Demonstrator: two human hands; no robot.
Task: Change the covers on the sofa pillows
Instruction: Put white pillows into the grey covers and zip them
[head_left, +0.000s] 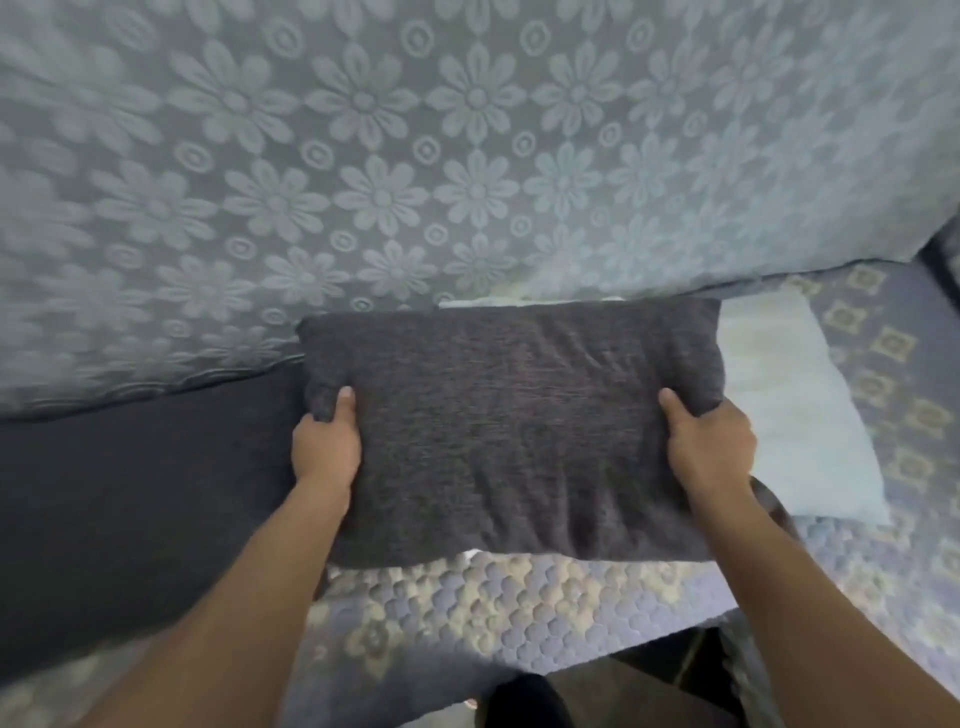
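sofa back (467, 130) covered by grey-blue cloth woven with daisies and rings, seat (519, 613) spread with a quilted blue and beige patterned cover, dark plain fabric (130, 493) laid at left, soft dim light

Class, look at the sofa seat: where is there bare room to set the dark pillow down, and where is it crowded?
Bare seat cover shows below the dark pillow, between the forearms. The right is crowded by a pale pillow; the left by dark cloth. The left hand and right hand grip the pillow's sides.
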